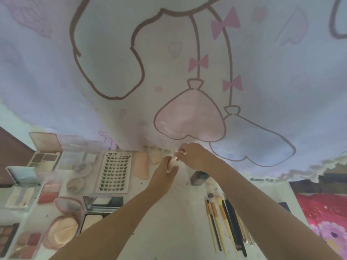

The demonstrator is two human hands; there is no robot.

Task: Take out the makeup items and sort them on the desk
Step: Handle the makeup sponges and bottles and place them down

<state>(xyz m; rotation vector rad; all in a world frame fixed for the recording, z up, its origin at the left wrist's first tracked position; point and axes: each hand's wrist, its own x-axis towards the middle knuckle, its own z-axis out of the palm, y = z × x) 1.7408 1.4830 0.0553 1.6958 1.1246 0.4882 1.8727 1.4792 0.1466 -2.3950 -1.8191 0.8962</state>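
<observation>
Both my hands meet at the far middle of the white desk. My left hand grips a small white sponge. My right hand pinches something small at the sponge's top; what it is I cannot tell. Just beyond lie peach powder puffs. Sorted makeup covers the left: an eyelash tray, eyeshadow palettes, blush pans, round compacts and a black powder case. Several brushes lie in a row on the right.
A dark small box stands right of my hands. A large cartoon-printed cloth hangs behind the desk. A red patterned fabric lies beyond the desk's right edge. More palettes sit at the near left corner.
</observation>
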